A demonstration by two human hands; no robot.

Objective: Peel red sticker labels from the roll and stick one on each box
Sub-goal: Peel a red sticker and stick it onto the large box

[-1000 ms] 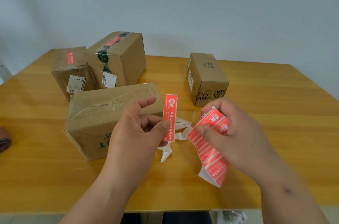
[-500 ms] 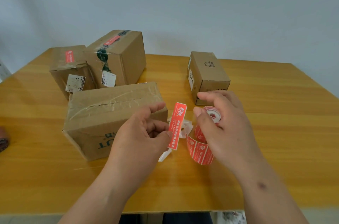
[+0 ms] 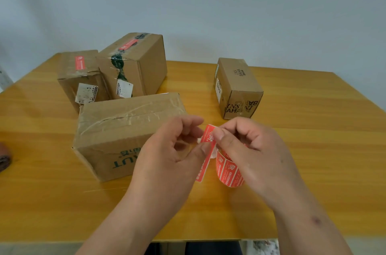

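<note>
A loose red sticker label (image 3: 206, 150) hangs upright between my hands. My left hand (image 3: 167, 156) pinches its lower part, and my right hand (image 3: 248, 150) pinches its top corner with thumb and forefinger. The red sticker roll (image 3: 228, 169) stands on the table under my right palm, partly hidden. A large taped cardboard box (image 3: 125, 129) lies just left of my hands, no red label visible on it. Two boxes at the back left (image 3: 83, 75) (image 3: 133, 65) each carry a red label on top. A small printed box (image 3: 238, 87) stands at the back right, with no red label in sight.
The wooden table (image 3: 313, 150) reaches to a plain wall behind. A dark brown object (image 3: 4, 158) lies at the table's left edge. White backing paper (image 3: 199, 140) peeks out between my fingers. The table's front edge runs close below my forearms.
My right hand has set the roll down and moved left to pinch the top of the label. My left hand still holds the label, now tilted a little.
</note>
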